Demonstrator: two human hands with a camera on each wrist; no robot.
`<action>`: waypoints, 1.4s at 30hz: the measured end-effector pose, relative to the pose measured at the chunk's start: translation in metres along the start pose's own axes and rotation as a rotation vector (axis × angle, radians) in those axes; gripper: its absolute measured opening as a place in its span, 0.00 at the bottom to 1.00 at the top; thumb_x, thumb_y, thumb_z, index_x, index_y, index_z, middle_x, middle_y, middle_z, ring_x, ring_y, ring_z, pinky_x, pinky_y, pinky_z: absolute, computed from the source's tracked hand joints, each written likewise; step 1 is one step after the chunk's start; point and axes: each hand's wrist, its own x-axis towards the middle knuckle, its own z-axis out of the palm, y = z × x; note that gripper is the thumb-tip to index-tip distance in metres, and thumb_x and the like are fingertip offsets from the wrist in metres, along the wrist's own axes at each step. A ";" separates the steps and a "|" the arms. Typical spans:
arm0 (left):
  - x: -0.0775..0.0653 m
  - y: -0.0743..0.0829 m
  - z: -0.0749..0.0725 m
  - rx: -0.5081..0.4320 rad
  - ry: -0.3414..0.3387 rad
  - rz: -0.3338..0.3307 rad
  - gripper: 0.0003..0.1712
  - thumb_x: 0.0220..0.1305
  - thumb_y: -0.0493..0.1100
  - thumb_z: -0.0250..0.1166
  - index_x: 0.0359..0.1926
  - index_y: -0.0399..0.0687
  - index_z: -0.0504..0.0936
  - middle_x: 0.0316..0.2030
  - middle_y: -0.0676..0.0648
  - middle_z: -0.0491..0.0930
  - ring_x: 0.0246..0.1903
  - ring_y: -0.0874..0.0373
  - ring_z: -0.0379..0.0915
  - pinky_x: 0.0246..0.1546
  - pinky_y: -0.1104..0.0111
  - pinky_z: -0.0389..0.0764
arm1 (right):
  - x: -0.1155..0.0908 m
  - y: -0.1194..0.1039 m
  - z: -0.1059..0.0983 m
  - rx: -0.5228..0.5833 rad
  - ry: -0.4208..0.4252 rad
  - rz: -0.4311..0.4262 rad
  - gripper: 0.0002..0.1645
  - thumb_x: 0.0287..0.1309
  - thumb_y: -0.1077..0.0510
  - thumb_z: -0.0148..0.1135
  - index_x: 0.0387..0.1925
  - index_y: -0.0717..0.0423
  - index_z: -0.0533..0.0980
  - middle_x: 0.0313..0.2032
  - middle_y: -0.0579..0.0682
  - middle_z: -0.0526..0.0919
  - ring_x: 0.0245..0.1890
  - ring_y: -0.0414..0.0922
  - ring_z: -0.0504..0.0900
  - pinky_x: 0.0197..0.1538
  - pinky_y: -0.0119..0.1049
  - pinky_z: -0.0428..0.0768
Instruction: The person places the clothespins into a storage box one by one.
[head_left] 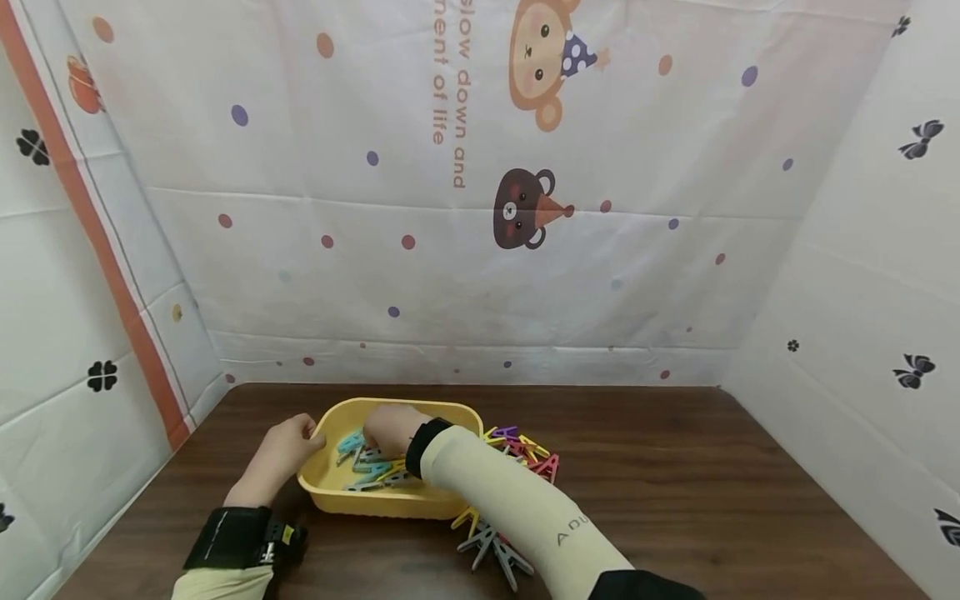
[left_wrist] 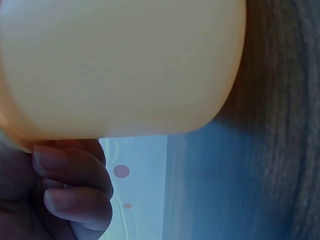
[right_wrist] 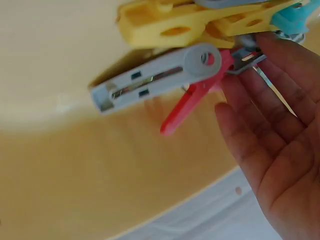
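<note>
A yellow plastic basin (head_left: pixel 390 505) stands on the brown table with several clothespins inside. My left hand (head_left: pixel 288 446) grips its left rim; the left wrist view shows curled fingers (left_wrist: pixel 75 205) at the basin's edge. Inside the basin, my right hand (head_left: pixel 393 429) reaches down among the clothespins. Up close in the right wrist view, a grey clothespin (right_wrist: pixel 155 77), a red clothespin (right_wrist: pixel 187 102) and a yellow clothespin (right_wrist: pixel 170 27) lie by the right hand (right_wrist: pixel 280 135). Its fingers reach toward them with the palm showing, and some fingertips are hidden behind the clothespins. Teal clothespins (head_left: pixel 372 469) lie left of it.
Right of the basin, red clothespins (head_left: pixel 550 467), a purple clothespin (head_left: pixel 507 432) and yellow ones lie on the table (head_left: pixel 675 483), partly behind the right sleeve. Grey clothespins (head_left: pixel 495 546) spread out in front. A printed white curtain (head_left: pixel 450 292) hangs behind the table.
</note>
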 end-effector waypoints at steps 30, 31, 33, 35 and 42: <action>0.000 0.003 0.001 -0.007 -0.006 -0.022 0.08 0.66 0.37 0.60 0.32 0.37 0.71 0.25 0.46 0.69 0.26 0.55 0.68 0.27 0.67 0.67 | -0.209 0.060 -0.009 0.273 0.094 -0.174 0.10 0.64 0.61 0.66 0.46 0.56 0.84 0.30 0.43 0.84 0.28 0.27 0.71 0.35 0.21 0.72; 0.000 0.003 0.001 -0.009 -0.006 -0.023 0.08 0.65 0.37 0.60 0.32 0.37 0.71 0.25 0.46 0.69 0.27 0.55 0.68 0.27 0.67 0.67 | -0.215 0.059 -0.004 0.275 0.083 -0.158 0.09 0.63 0.61 0.67 0.45 0.55 0.84 0.29 0.42 0.83 0.27 0.27 0.70 0.34 0.21 0.71; -0.001 0.003 0.002 -0.018 -0.006 -0.028 0.08 0.65 0.37 0.60 0.32 0.37 0.71 0.25 0.46 0.69 0.27 0.55 0.68 0.27 0.67 0.67 | -0.225 0.054 0.006 0.270 0.070 -0.119 0.08 0.62 0.61 0.68 0.43 0.54 0.84 0.27 0.40 0.80 0.27 0.27 0.67 0.34 0.22 0.70; -0.001 0.003 0.002 -0.021 -0.002 -0.023 0.09 0.65 0.37 0.60 0.32 0.37 0.71 0.25 0.45 0.69 0.27 0.54 0.68 0.27 0.67 0.67 | -0.231 0.050 0.016 0.261 0.071 -0.078 0.06 0.61 0.60 0.69 0.40 0.53 0.83 0.25 0.38 0.76 0.26 0.28 0.65 0.33 0.23 0.68; -0.002 0.004 0.001 -0.008 0.000 -0.014 0.09 0.66 0.37 0.60 0.33 0.36 0.71 0.26 0.45 0.71 0.27 0.54 0.69 0.28 0.67 0.68 | -0.241 0.038 0.042 0.347 0.082 0.058 0.08 0.59 0.54 0.72 0.32 0.50 0.79 0.23 0.35 0.71 0.23 0.28 0.63 0.30 0.25 0.65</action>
